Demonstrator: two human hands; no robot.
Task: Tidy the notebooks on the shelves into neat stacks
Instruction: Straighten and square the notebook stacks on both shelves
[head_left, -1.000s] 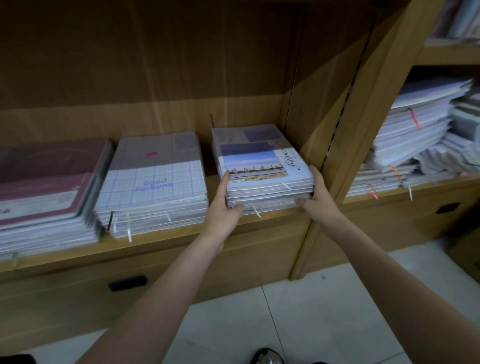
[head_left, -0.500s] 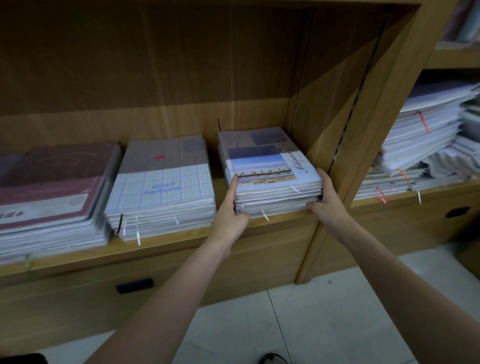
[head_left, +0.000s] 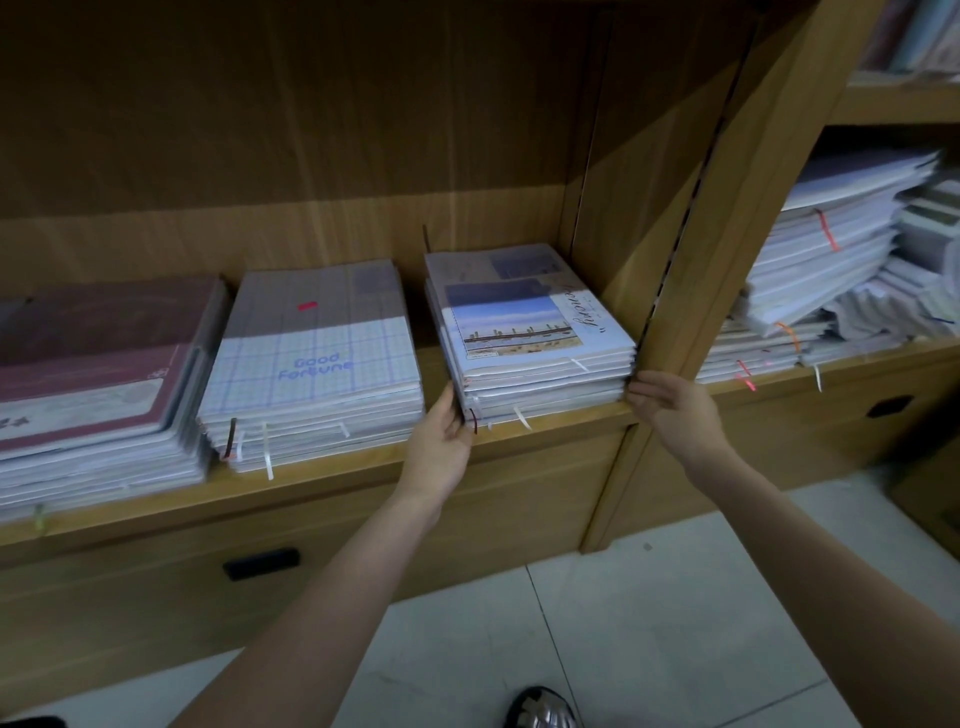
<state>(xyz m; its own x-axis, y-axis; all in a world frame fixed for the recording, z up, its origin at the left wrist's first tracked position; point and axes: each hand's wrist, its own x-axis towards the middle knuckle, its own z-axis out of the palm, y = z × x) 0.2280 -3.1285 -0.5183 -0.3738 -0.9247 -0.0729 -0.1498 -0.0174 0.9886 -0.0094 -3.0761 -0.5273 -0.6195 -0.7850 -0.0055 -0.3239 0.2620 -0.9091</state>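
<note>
Progress midway: left hand (head_left: 441, 441) and right hand (head_left: 670, 405), fingers straight, press the squared landscape-cover notebook stack (head_left: 530, 343); far-right heap of white notebooks (head_left: 831, 260) remains untidy.

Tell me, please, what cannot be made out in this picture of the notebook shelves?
- Maroon stack, head view: left part cut off by the frame edge; cover print blurred.
- Right-bay stacks: partly behind the upright divider; covers unreadable.
- Shelf back above the photo-cover stack: lost in shadow.

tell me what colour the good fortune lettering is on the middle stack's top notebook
Blue, on a pale grid-patterned cover; the head view shows it.
</note>
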